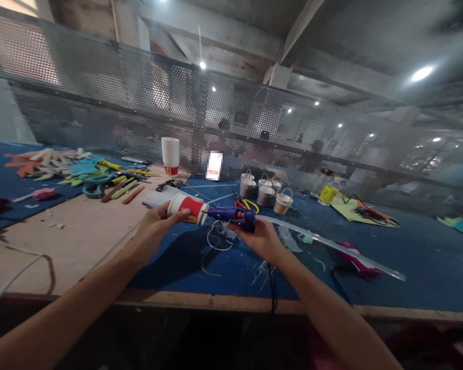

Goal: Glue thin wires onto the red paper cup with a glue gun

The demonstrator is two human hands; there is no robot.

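My left hand (154, 222) holds a red and white paper cup (187, 208) on its side, base pointing right. My right hand (260, 239) grips a blue glue gun (233, 216) whose nozzle touches the cup's base. A long clear glue stick (332, 244) juts from the back of the gun toward the right. The gun's black cord (272, 288) hangs down over the table's front edge.
A stack of paper cups (170, 155) stands at the back, with scissors (96, 186) and coloured scraps (57, 164) to the left. Small cup baskets (266, 192) and a jar (326, 187) sit behind my hands. A perforated metal screen (139, 97) closes off the far side.
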